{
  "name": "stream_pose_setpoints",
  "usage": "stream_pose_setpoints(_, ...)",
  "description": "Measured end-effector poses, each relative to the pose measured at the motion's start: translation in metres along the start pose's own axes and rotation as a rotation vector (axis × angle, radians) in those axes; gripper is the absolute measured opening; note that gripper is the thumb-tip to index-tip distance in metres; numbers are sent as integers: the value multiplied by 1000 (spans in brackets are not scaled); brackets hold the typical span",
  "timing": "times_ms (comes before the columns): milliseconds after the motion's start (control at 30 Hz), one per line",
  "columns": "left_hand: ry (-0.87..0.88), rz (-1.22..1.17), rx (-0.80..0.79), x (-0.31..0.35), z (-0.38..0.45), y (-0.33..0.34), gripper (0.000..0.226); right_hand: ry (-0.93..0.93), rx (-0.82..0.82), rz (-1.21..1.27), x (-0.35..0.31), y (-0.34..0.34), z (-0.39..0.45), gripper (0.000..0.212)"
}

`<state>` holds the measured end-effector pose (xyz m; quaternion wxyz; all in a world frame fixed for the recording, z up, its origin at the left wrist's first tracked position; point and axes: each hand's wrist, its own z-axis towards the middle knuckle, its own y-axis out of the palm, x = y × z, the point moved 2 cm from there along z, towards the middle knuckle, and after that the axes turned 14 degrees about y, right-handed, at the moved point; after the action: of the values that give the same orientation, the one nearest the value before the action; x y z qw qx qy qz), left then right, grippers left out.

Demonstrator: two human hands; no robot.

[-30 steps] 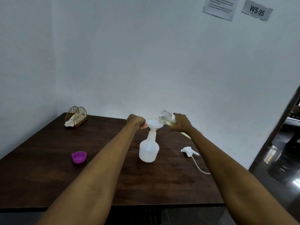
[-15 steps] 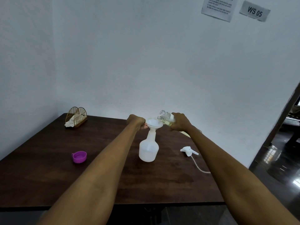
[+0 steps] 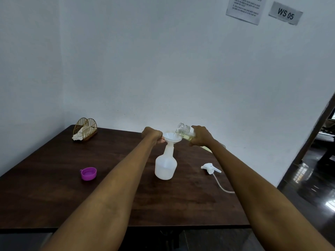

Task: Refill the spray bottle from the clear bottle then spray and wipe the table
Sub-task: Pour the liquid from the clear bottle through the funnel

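Clear bottle (image 3: 184,133) tipped further, right hand (image 3: 201,135), white funnel (image 3: 172,137)

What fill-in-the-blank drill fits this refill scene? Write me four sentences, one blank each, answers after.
1. The left hand steadies the white ____ seated in the spray bottle.
2. The right hand tilts the clear bottle, which holds a pale ____ liquid.
3. The cap lying on the table is ____ in colour.
4. The trigger sprayer head lies to the ____ of the spray bottle.

Answers: funnel; yellow; purple; right
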<state>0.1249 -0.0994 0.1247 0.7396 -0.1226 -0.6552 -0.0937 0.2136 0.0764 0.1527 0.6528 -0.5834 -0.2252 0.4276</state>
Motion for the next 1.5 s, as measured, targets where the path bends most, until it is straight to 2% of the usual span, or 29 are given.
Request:
stream_pose_setpoints(100,9,-7,9,0,0,-1,17,4,-5,-7,0,0,0,41)
stream_pose_setpoints(200,9,-26,7,-1,0,0,5,10,1,-8,0,0,1,48)
stream_pose_setpoints(300,10,-23,18,-1,-1,-1,14,7,1,-11,0,-1,0,39)
stream_pose_setpoints(400,4,-21,21,-2,0,-1,22,11,-1,-1,-1,-1,-1,41)
stream_pose_setpoints(533,12,-14,8,-2,0,0,4,11,-2,7,-2,-1,-2,39)
stream_pose_setpoints(633,26,1,5,-3,0,0,15,5,-1,5,-2,-1,-2,38)
stream_pose_setpoints(767,32,12,4,-1,-2,0,18,-2,-7,0,-2,-2,-2,40)
stream_pose_setpoints(1200,31,32,27,0,-5,0,13,13,-15,-17,-4,-2,-4,41)
stream_pose_setpoints(1333,18,27,26,2,-7,-1,3,7,-17,-24,-6,-4,-4,43)
stream_pose_setpoints(1433,15,22,31,2,-6,-2,23,0,-16,-22,-5,-5,-5,41)
stream_pose_setpoints(1500,2,22,28,4,-7,-2,26,2,-18,-10,-6,-6,-6,38)
